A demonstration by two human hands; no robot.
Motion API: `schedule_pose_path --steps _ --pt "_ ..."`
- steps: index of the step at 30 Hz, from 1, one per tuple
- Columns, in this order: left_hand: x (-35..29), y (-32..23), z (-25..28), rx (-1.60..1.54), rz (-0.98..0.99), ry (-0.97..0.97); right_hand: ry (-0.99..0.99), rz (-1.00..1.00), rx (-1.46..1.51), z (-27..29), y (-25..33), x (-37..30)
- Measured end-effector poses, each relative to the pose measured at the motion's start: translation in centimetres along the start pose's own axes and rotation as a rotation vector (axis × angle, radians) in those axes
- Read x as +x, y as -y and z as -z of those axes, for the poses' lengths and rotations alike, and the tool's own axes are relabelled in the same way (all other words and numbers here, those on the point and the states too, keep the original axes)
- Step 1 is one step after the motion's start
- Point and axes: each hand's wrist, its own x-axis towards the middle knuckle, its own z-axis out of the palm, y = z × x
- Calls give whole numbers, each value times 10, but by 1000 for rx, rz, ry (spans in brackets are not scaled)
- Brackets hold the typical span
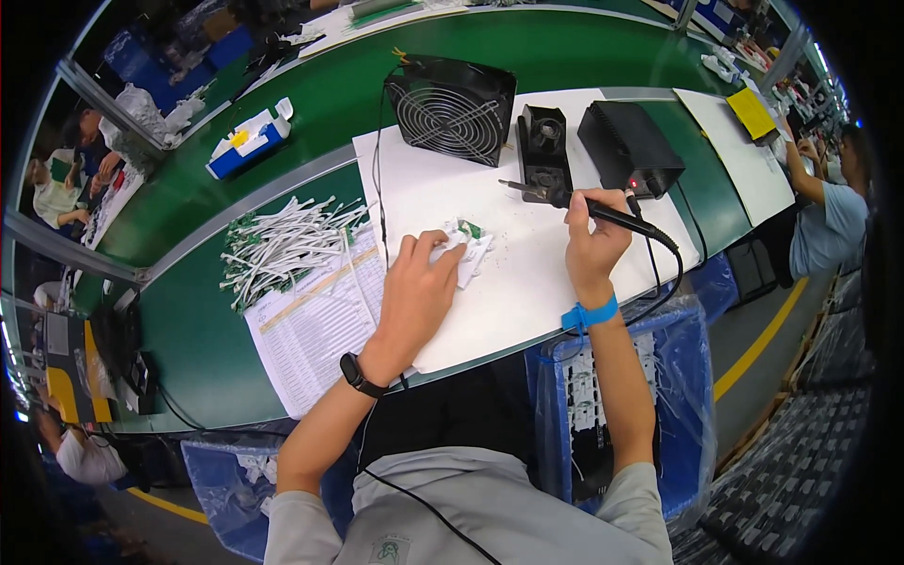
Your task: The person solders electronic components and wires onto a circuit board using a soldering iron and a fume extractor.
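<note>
My right hand [596,243] grips a soldering iron [629,220] like a pen, its tip pointing left above the white work sheet [499,320]. A blue wrist strap [590,313] circles that wrist. Lower on the sheet, my left hand [424,282] has its fingers bent and closed on a small white part [474,254], beside a bit of green circuit board [468,229]. The fingers hide some of these pieces. Left of that hand, a heap of white wires [297,247] lies partly over a printed paper sheet [306,344].
Behind the sheet stand a black fan [452,113], an iron holder [544,151] and a black soldering station [631,148]. A blue-and-white box [250,138] sits back left. Plastic-lined blue bins [697,414] stand below the bench edge. Other people work at both sides.
</note>
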Motion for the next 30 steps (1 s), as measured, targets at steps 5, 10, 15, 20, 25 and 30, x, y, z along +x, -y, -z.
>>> schedule_pose_path --steps 5,10,15,20,25,30 --pt "-8 -20 10 -81 -11 42 17 39 -37 -18 31 -13" --pt "-14 -24 -2 -78 74 -23 174 0 -27 -23 34 -30" --pt "-16 -25 -9 -94 110 -60 214 -24 -15 -22 29 -29" --pt "-17 -25 -10 -78 120 -78 307 -9 -75 -24 32 -29" --pt "-17 -25 -10 -64 101 -87 291 5 -73 -24 29 -28" --pt "-17 -25 -11 -52 101 -89 327 33 -102 -25 31 -28"
